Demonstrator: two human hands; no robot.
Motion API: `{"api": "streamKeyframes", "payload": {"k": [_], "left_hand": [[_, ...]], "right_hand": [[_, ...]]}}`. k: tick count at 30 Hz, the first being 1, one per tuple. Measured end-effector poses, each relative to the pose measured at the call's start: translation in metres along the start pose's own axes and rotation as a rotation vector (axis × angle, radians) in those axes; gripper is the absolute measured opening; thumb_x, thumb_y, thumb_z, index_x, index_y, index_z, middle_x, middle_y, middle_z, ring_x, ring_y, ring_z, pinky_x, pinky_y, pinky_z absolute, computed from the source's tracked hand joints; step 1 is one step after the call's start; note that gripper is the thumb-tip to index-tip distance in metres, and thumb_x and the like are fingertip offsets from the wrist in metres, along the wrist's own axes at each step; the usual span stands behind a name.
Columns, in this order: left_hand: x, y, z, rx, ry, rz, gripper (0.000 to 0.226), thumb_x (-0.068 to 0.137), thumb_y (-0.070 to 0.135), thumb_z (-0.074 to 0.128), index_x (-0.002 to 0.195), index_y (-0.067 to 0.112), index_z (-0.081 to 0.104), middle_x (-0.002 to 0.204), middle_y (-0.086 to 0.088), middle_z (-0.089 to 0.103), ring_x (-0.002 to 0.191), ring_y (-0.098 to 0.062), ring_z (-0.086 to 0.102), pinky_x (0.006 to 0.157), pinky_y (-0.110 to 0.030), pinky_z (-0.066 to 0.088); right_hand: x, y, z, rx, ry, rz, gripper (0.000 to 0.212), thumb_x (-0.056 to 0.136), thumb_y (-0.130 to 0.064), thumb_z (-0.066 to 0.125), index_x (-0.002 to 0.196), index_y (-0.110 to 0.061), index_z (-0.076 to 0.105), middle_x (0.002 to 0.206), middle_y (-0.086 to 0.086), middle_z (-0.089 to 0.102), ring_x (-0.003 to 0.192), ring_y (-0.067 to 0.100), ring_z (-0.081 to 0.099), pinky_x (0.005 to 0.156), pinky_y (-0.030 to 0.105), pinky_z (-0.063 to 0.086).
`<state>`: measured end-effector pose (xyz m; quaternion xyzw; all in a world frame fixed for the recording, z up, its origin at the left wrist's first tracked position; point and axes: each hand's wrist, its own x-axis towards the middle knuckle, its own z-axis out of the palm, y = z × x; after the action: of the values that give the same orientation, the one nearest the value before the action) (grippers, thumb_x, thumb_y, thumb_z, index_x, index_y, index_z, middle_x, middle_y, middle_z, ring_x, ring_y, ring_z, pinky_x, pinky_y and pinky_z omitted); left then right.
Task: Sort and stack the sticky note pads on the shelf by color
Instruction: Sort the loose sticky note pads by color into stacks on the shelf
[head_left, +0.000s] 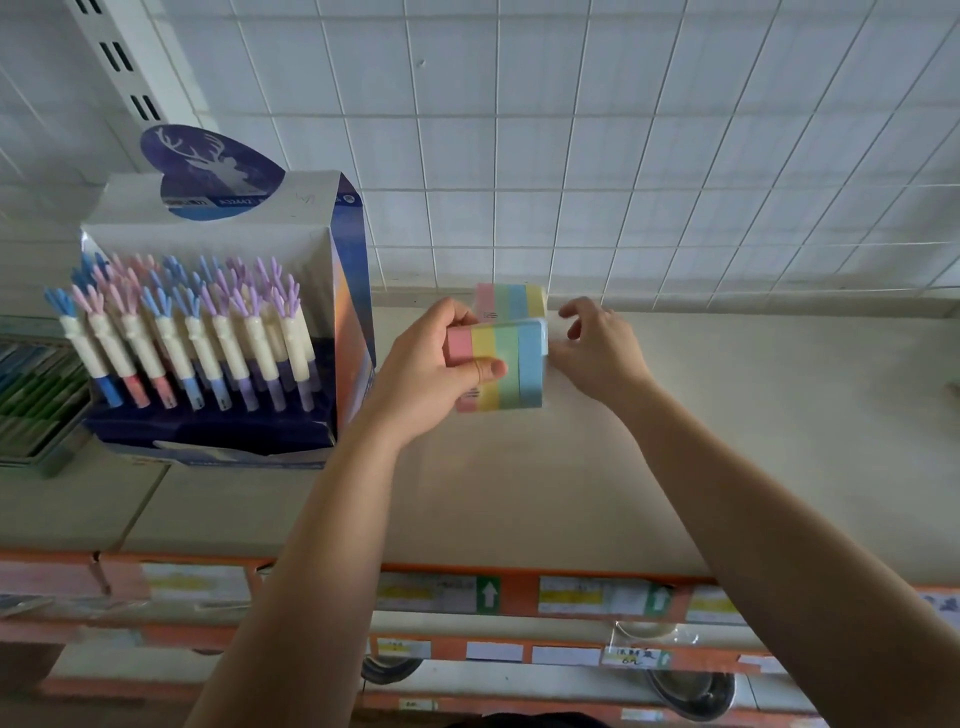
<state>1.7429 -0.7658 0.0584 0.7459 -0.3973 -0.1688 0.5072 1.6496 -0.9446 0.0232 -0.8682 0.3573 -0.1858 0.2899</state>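
Pink, yellow, green, blue stripes cross the pad the left hand grips; right hand relaxed, holding nothing.

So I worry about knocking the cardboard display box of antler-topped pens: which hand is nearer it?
Left. The left hand, gripping a pastel-striped sticky note pad, is beside the cardboard display box; the right hand lies beyond the pad.

Shelf carries pen box and striped pad.
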Motion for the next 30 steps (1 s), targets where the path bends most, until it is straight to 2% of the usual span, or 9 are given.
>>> {"api": "streamKeyframes", "payload": {"k": [2,7,13,15,17,19,23,27,30], "left_hand": [[0.013,0.001,0.006,-0.007,0.033,0.024,0.039,0.078,0.015,0.075,0.102,0.02,0.044,0.086,0.007,0.056,0.067,-0.009,0.054,0.053,-0.012,0.043],[0.046,-0.003,0.018,-0.107,0.139,-0.049,0.049,0.074,0.018,0.078,0.095,0.031,0.036,0.082,-0.005,0.06,0.066,-0.019,0.055,0.06,-0.034,0.053],[0.07,-0.014,0.028,0.045,0.223,-0.005,0.023,0.074,0.017,0.078,0.076,0.012,0.056,0.064,0.005,0.049,0.056,-0.009,0.044,0.049,-0.014,0.04],[0.072,-0.02,0.032,0.056,0.222,-0.029,0.017,0.079,0.018,0.075,0.083,0.011,0.06,0.073,0.002,0.055,0.062,-0.012,0.052,0.055,-0.021,0.047],[0.071,-0.026,0.036,0.166,0.217,-0.03,0.019,0.08,0.024,0.073,0.092,0.014,0.061,0.088,0.002,0.054,0.078,-0.013,0.053,0.065,-0.02,0.042],[0.07,-0.028,0.038,0.238,0.197,-0.01,0.03,0.078,0.029,0.074,0.099,0.016,0.059,0.098,0.002,0.049,0.089,-0.014,0.053,0.075,-0.019,0.041],[0.065,-0.025,0.039,0.272,0.114,-0.089,0.052,0.065,0.044,0.064,0.112,0.023,0.056,0.104,0.002,0.049,0.108,-0.022,0.048,0.097,-0.037,0.041],[0.059,-0.025,0.035,0.202,0.033,-0.154,0.061,0.061,0.041,0.055,0.12,0.03,0.053,0.116,0.004,0.044,0.115,-0.017,0.044,0.1,-0.033,0.038],[0.057,-0.026,0.033,0.139,0.118,-0.124,0.04,0.069,0.023,0.064,0.108,0.025,0.058,0.121,0.002,0.036,0.106,-0.011,0.049,0.089,-0.019,0.039]], "right_hand": [[-0.001,0.006,-0.004,-0.102,-0.018,0.002,0.036,0.081,-0.023,0.06,0.115,-0.011,0.06,0.111,0.01,0.059,0.103,0.027,0.054,0.083,0.03,0.042],[-0.009,0.022,-0.012,-0.251,-0.03,-0.033,0.027,0.084,-0.022,0.054,0.105,-0.014,0.068,0.106,0.011,0.058,0.101,0.032,0.051,0.083,0.028,0.038],[-0.025,0.027,-0.012,-0.307,0.008,-0.091,0.025,0.089,-0.024,0.051,0.102,-0.012,0.067,0.107,0.011,0.056,0.102,0.033,0.045,0.087,0.039,0.045],[-0.028,0.026,-0.01,-0.296,0.03,-0.08,0.025,0.089,-0.023,0.05,0.103,-0.011,0.066,0.11,0.009,0.055,0.105,0.031,0.043,0.087,0.041,0.045],[-0.03,0.026,-0.009,-0.286,0.045,-0.073,0.025,0.09,-0.023,0.049,0.104,-0.012,0.066,0.111,0.008,0.055,0.107,0.03,0.042,0.087,0.042,0.046],[-0.03,0.027,-0.008,-0.281,0.055,-0.078,0.025,0.089,-0.025,0.049,0.103,-0.012,0.066,0.111,0.008,0.055,0.107,0.03,0.042,0.086,0.041,0.047],[-0.031,0.026,-0.007,-0.265,0.072,-0.071,0.025,0.089,-0.025,0.05,0.104,-0.014,0.066,0.11,0.006,0.055,0.108,0.03,0.042,0.086,0.04,0.047],[-0.032,0.026,-0.006,-0.267,0.077,-0.07,0.026,0.089,-0.026,0.049,0.108,-0.016,0.065,0.112,0.005,0.055,0.109,0.028,0.042,0.086,0.04,0.047],[-0.032,0.027,-0.006,-0.266,0.079,-0.073,0.027,0.089,-0.026,0.049,0.11,-0.017,0.064,0.113,0.006,0.055,0.109,0.029,0.043,0.087,0.04,0.046]]}}
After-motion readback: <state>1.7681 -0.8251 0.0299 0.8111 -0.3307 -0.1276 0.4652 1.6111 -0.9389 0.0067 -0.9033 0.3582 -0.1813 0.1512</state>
